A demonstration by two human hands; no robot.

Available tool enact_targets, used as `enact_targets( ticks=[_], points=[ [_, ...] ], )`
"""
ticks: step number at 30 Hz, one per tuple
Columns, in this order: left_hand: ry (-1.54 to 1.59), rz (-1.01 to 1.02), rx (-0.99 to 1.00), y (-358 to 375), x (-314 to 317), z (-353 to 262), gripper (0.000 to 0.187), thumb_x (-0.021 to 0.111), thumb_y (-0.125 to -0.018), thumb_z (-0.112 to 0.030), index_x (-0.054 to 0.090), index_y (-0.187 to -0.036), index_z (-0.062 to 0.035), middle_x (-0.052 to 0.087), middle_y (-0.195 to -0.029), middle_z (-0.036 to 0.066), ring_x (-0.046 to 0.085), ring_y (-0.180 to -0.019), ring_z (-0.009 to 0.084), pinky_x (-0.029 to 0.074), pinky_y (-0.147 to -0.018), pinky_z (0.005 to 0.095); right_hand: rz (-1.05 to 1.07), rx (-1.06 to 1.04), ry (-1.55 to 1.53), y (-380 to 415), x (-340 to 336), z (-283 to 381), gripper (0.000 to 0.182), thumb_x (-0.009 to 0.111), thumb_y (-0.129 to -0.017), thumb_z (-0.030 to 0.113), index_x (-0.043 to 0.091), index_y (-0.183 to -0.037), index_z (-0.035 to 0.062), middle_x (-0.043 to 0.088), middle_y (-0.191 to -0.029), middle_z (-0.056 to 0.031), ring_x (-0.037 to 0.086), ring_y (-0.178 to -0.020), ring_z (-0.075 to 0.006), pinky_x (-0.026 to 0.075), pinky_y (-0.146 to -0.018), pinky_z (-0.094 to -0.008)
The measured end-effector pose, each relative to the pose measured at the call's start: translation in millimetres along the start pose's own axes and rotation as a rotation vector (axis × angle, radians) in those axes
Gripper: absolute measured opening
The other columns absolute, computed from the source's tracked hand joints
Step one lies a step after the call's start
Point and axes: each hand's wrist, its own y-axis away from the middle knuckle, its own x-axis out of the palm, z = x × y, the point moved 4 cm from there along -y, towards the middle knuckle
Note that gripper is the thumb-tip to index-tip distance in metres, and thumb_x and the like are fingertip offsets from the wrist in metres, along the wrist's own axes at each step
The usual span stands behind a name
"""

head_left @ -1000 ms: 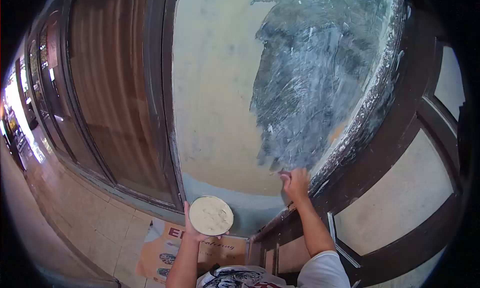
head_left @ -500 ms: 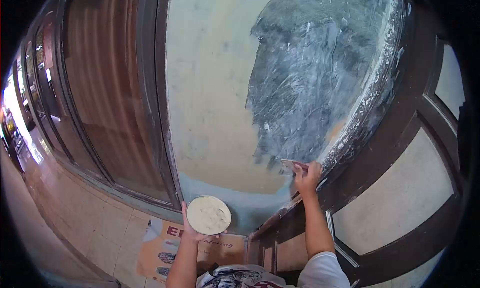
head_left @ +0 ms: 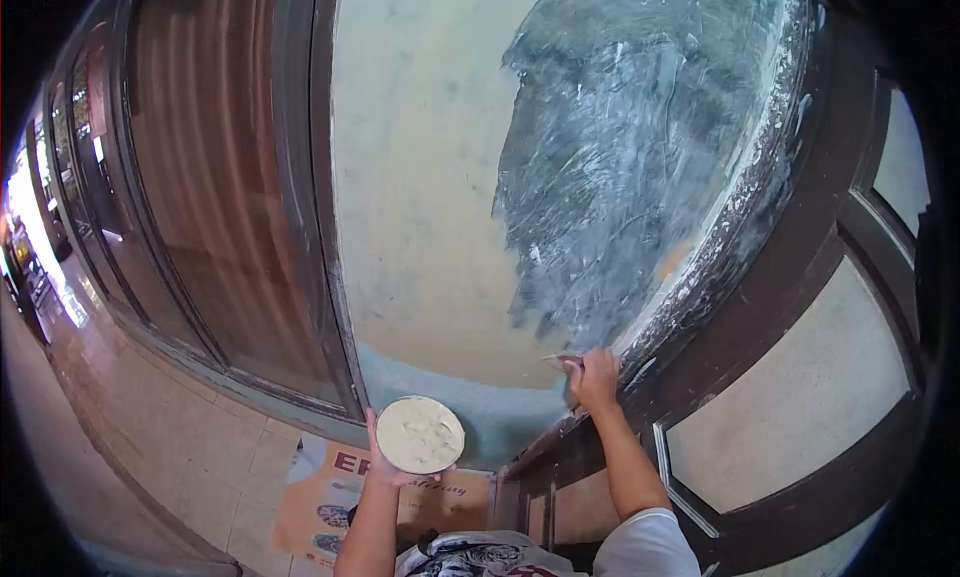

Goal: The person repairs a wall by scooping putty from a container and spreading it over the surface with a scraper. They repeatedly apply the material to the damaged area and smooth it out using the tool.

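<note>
My left hand (head_left: 384,469) supports a round tub (head_left: 461,449) from below and along its left side. Cream-coloured putty (head_left: 418,435) fills it, its surface uneven and scooped. In my right hand (head_left: 598,379) is a putty knife (head_left: 566,360), gripped by the handle, with its thin blade pointing left at the lower part of the wall (head_left: 420,237). The blade sits just below a grey, streaky patch (head_left: 600,187) on the wall. Most of the knife's handle is hidden by my fingers.
A dark-framed window with a brown curtain (head_left: 205,167) lies to the left. On the right stands a brown door (head_left: 790,387) with pale panels, beside a paint-spattered wall edge (head_left: 740,187). A printed banner (head_left: 310,517) lies on the tiled floor (head_left: 190,457) below.
My right hand has moved down and slightly left with the putty knife, and the blade now looks thinner, turned more edge-on. My left hand and the tub have barely shifted.
</note>
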Motion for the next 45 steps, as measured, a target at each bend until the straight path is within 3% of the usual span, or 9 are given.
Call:
enact_targets(
  ticks=[4,11,17,23,27,32,36,40,45],
  points=[
    [0.035,0.182,-0.127,1,4,0,0.108,0.038,-0.076,-0.095,0.038,-0.154,-0.0195,0.045,-0.149,0.027,0.053,-0.117,0.0645,0.055,-0.072,0.0745,-0.314,0.210,-0.089,-29,-32,-19,0.026,0.071,-0.087,0.027,0.058,-0.086,0.0049,0.056,-0.090,-0.0163,0.052,-0.090,-0.0405,0.038,-0.079,-0.0538],
    [-0.026,-0.039,0.003,-1,4,2,0.115,0.034,-0.073,-0.098,0.038,-0.153,-0.0157,0.052,-0.139,0.032,0.060,-0.102,0.0650,0.059,-0.061,0.0661,0.036,0.095,-0.037,8,8,-2,0.025,0.071,-0.088,0.028,0.059,-0.087,0.0055,0.057,-0.089,-0.0163,0.053,-0.090,-0.0416,0.038,-0.078,-0.0546],
    [-0.139,0.086,-0.092,-1,-11,-3,0.109,0.039,-0.073,-0.096,0.042,-0.151,-0.0197,0.050,-0.144,0.028,0.059,-0.100,0.0659,0.055,-0.056,0.0636,-0.370,0.221,-0.063,-18,-34,-7,0.024,0.069,-0.090,0.022,0.056,-0.090,0.0027,0.056,-0.089,-0.0173,0.052,-0.089,-0.0418,0.038,-0.079,-0.0539],
    [-0.149,0.101,-0.115,4,-8,0,0.111,0.040,-0.073,-0.096,0.039,-0.153,-0.0181,0.049,-0.143,0.032,0.060,-0.101,0.0642,0.058,-0.060,0.0621,-0.075,0.148,-0.021,4,5,-11,0.023,0.070,-0.089,0.021,0.055,-0.088,0.0031,0.056,-0.089,-0.0188,0.052,-0.091,-0.0436,0.039,-0.078,-0.0531],
    [-0.142,0.112,-0.089,3,-4,-2,0.112,0.039,-0.074,-0.096,0.039,-0.153,-0.0165,0.048,-0.143,0.032,0.060,-0.101,0.0633,0.058,-0.059,0.0609,-0.367,0.285,-0.155,-21,-34,-11,0.025,0.071,-0.087,0.021,0.056,-0.086,0.0019,0.056,-0.089,-0.0192,0.051,-0.091,-0.0438,0.039,-0.077,-0.0516],
    [-0.166,0.123,-0.111,6,-4,-4,0.112,0.038,-0.074,-0.097,0.040,-0.152,-0.0161,0.050,-0.142,0.032,0.060,-0.101,0.0633,0.058,-0.059,0.0607,0.012,0.103,-0.116,23,15,3,0.030,0.073,-0.088,0.026,0.056,-0.088,0.0008,0.054,-0.089,-0.0191,0.051,-0.088,-0.0424,0.039,-0.078,-0.0530],
    [-0.156,-0.052,0.047,9,-7,-9,0.112,0.037,-0.075,-0.096,0.041,-0.151,-0.0155,0.050,-0.142,0.033,0.060,-0.101,0.0640,0.058,-0.060,0.0617,-0.283,0.199,-0.111,-35,-33,-12,0.031,0.072,-0.089,0.026,0.055,-0.086,0.0007,0.053,-0.087,-0.0194,0.050,-0.087,-0.0428,0.039,-0.077,-0.0524],
    [-0.168,0.125,-0.087,13,-8,-9,0.111,0.037,-0.075,-0.096,0.042,-0.151,-0.0157,0.050,-0.143,0.030,0.059,-0.102,0.0641,0.057,-0.060,0.0643,-0.228,0.194,-0.144,8,-10,-10,0.027,0.073,-0.086,0.023,0.057,-0.089,0.0020,0.056,-0.089,-0.0191,0.051,-0.088,-0.0423,0.039,-0.077,-0.0529],
    [-0.120,0.035,-0.069,17,-2,-7,0.111,0.036,-0.075,-0.096,0.042,-0.152,-0.0151,0.050,-0.144,0.029,0.058,-0.108,0.0625,0.057,-0.064,0.0660,-0.124,0.143,-0.084,-10,-5,0,0.027,0.074,-0.085,0.023,0.057,-0.088,0.0028,0.056,-0.089,-0.0177,0.051,-0.088,-0.0424,0.039,-0.078,-0.0532]
  ],
)
